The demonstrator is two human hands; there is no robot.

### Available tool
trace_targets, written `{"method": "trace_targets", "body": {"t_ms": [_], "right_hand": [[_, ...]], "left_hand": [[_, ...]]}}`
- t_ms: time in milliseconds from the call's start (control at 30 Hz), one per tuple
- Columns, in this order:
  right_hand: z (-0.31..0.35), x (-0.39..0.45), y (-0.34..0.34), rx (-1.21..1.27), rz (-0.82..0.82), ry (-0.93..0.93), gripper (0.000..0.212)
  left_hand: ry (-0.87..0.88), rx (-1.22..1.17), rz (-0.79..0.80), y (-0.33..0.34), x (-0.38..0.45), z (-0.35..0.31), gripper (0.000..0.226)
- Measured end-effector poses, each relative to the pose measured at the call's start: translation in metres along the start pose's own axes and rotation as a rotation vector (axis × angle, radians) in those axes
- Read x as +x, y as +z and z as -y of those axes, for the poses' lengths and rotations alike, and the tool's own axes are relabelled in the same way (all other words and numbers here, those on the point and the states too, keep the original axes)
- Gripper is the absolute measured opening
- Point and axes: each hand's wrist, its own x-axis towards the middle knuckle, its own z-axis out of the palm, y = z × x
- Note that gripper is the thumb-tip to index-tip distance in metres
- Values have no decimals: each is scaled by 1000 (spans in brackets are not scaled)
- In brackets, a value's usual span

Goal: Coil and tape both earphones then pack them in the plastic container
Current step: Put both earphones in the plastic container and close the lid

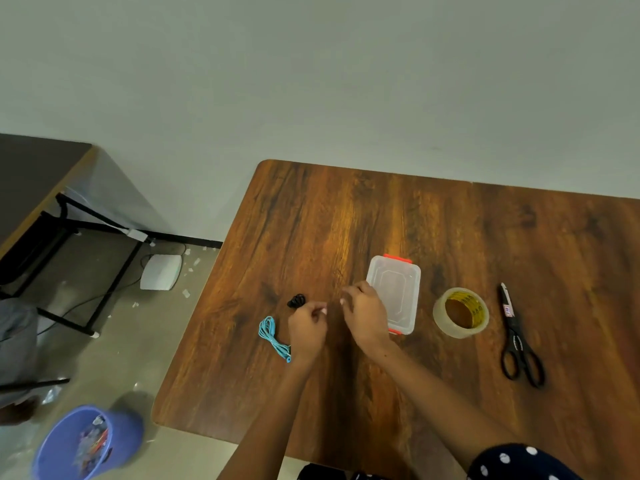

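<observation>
The black earphone [296,301] lies coiled on the wooden table [450,237], just beyond my left hand [306,329]. The blue earphone [272,337] lies bunched to the left of that hand's wrist. My right hand [363,315] hovers beside the left and covers the near left corner of the clear plastic container [398,285], whose lid with orange clips is on. Both hands pinch their fingertips and face each other across a small gap. Between them they seem to hold a small piece of clear tape, barely visible.
A roll of clear tape [460,312] stands right of the container, and black scissors [519,337] lie further right. On the floor to the left are a blue bin [86,441], a white device [161,271] and another table's black legs [104,292].
</observation>
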Motion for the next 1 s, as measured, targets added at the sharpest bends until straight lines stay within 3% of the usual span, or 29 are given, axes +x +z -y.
{"method": "trace_targets", "body": {"t_ms": [100, 167, 233, 433, 600, 700, 800, 867, 1000], "right_hand": [[-20, -5, -2, -213, -28, 75, 50], [-34, -11, -3, -252, 45, 183, 69], [-46, -18, -3, -288, 140, 195, 75], [-97, -55, -32, -187, 426, -344, 74], [-125, -88, -52, -149, 508, -566, 67], [-130, -104, -52, 0, 407, -432, 55], [-134, -117, -52, 58, 65, -177, 35], [-132, -119, -55, 135, -62, 42, 26], [-127, -116, -59, 438, -37, 320, 19]], "left_hand": [[63, 25, 55, 11, -4, -11, 20], [68, 30, 82, 18, -7, -14, 20], [75, 38, 116, 22, -10, -14, 21], [104, -39, 54, 23, -24, -20, 26], [15, 3, 212, 25, -31, -9, 35], [-42, 8, 228, 27, -39, -3, 38], [-124, -35, 216, 27, -49, 10, 47], [-118, -60, 189, 25, -54, 17, 40], [-82, -110, 169, 22, -61, 19, 23]]}}
